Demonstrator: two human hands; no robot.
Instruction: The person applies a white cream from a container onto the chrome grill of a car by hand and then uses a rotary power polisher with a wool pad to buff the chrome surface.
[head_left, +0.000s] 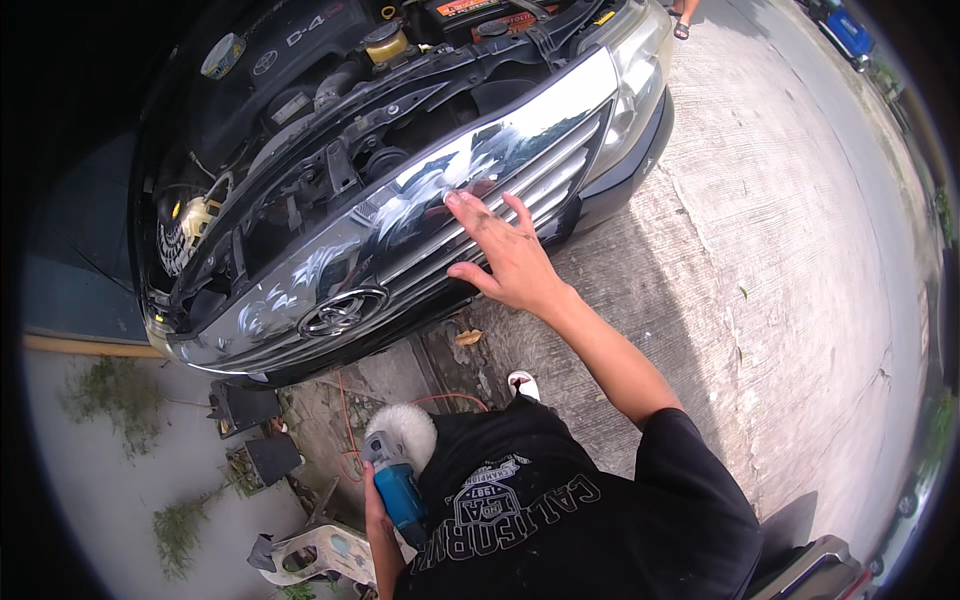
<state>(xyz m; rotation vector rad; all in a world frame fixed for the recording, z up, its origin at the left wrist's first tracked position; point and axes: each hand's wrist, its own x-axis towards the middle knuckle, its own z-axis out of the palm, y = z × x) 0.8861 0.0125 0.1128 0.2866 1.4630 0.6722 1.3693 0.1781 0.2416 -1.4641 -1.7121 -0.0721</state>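
My right hand (510, 258) reaches out over the front of a car, fingers spread, with fingertips at the glossy dark panel (345, 225) above the grille slats (545, 190). White smears of a creamy paste (425, 190) streak that panel around the fingertips and further left. Low at my left side, my left hand (376, 515) is closed around a blue and grey power polisher (400, 488). Its round white fluffy pad (403, 432) points up, away from the car. A chrome emblem (342, 312) sits in the grille, to the left of my right hand.
The hood is up, baring the engine bay (300, 100). An orange cord (455, 398) lies on the ground near dark pots (270, 458) and a worn pale chair (320, 552). Ridged concrete (760, 280) stretches right; another person's foot (682, 28) shows at the top.
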